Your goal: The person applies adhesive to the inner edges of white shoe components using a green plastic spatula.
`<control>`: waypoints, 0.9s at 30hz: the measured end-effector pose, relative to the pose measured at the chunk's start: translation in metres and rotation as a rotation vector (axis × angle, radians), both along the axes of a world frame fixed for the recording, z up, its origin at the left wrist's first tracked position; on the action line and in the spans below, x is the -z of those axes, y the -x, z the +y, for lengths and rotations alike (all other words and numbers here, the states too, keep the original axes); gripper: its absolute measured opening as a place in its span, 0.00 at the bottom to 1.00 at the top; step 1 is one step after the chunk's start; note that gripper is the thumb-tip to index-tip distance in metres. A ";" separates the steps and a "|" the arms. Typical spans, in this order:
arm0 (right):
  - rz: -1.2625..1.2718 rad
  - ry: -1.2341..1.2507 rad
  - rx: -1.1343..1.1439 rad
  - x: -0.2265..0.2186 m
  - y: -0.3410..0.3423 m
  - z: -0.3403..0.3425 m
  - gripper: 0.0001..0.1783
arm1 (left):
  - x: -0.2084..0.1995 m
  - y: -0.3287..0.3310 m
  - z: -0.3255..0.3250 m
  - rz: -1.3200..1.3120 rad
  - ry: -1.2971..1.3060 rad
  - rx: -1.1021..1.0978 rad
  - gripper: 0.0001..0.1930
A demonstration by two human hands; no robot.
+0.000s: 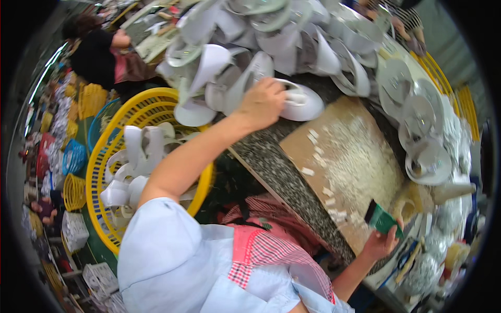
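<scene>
My left hand (263, 103) reaches across to the near edge of a pile of white sandals (318, 47). Its fingers close around the back part of one white sandal (305, 101), whose rounded toe points right. Fingers and palm hide part of that sandal. Lower right, my right hand (382, 244) grips a flat green tool with a black edge (383, 219), perhaps a scraper. The tool is over the corner of a brown board (302, 141) strewn with white granules (360, 161) and small white strips (308, 171).
A yellow basket (93, 172) of white sandal parts stands left of the speckled table (271, 156). More sandals (417, 115) line the right side, near a cone-shaped piece (451, 192). Two people (96, 57) (404, 23) are beyond the table.
</scene>
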State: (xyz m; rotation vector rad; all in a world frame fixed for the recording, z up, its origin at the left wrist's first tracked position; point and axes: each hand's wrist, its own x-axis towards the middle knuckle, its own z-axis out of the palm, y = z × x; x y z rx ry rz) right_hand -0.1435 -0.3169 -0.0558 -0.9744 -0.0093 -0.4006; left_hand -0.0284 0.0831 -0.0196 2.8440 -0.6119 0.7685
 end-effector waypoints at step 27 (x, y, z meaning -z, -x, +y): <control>0.104 0.073 0.244 0.031 -0.016 -0.003 0.13 | -0.009 0.037 -0.082 0.434 -0.119 0.302 0.08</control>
